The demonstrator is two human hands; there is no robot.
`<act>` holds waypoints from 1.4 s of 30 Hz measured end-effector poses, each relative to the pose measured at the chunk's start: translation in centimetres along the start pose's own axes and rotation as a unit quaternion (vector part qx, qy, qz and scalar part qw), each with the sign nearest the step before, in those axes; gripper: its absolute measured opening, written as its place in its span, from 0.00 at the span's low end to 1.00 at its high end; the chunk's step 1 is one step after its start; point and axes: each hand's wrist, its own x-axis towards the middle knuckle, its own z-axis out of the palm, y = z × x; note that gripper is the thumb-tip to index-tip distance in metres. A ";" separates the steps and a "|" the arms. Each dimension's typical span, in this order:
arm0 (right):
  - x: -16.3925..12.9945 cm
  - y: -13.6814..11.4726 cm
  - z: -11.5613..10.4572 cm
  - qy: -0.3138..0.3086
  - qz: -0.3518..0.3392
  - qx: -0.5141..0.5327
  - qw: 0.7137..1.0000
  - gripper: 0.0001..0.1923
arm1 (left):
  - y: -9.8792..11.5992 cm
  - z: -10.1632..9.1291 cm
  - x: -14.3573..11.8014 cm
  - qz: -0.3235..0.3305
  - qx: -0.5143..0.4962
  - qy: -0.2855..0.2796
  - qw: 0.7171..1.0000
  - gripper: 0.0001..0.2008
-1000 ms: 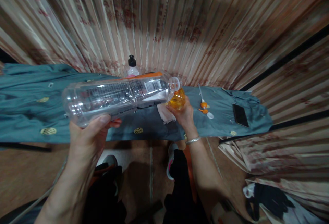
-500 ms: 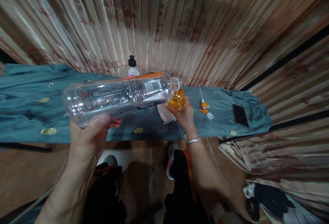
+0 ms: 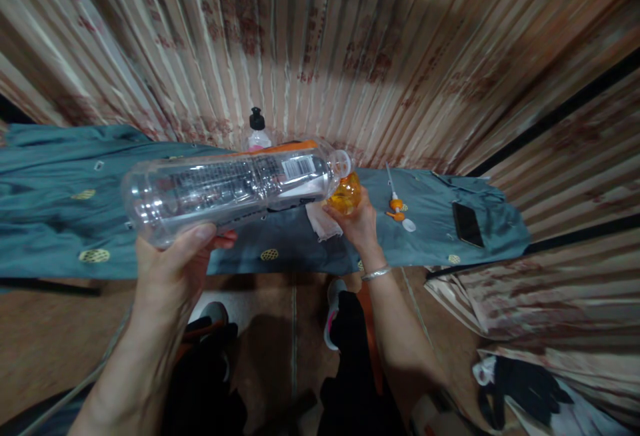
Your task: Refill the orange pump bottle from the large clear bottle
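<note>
My left hand (image 3: 177,256) is closed around the lower end of a large clear plastic bottle (image 3: 225,186), which lies nearly level with its uncapped neck to the right. A barcode and an orange strip show on its label. My right hand (image 3: 357,223) grips a smaller bottle (image 3: 345,194) of clear yellow-orange colour, right below the large bottle's mouth. Whether liquid passes between them I cannot tell. Part of the small bottle is hidden behind the large bottle's neck. A white cloth or tissue (image 3: 324,223) lies just left of my right hand.
On the blue-green cloth (image 3: 50,223) lie an orange pump top (image 3: 395,206) with its tube, a small white cap (image 3: 409,225) and a dark phone (image 3: 468,225). A black-capped bottle (image 3: 257,131) stands behind the large bottle. A pleated curtain (image 3: 310,36) hangs at the back.
</note>
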 end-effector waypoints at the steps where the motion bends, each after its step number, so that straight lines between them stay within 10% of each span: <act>1: 0.0 0.0 0.0 0.000 0.000 0.001 1.000 0.40 | 0.0 0.0 0.0 -0.002 0.000 0.001 1.000 0.06; 42: -0.1 0.0 0.1 0.002 0.008 0.003 1.000 0.40 | -0.1 0.1 0.1 -0.007 -0.006 0.016 1.000 0.05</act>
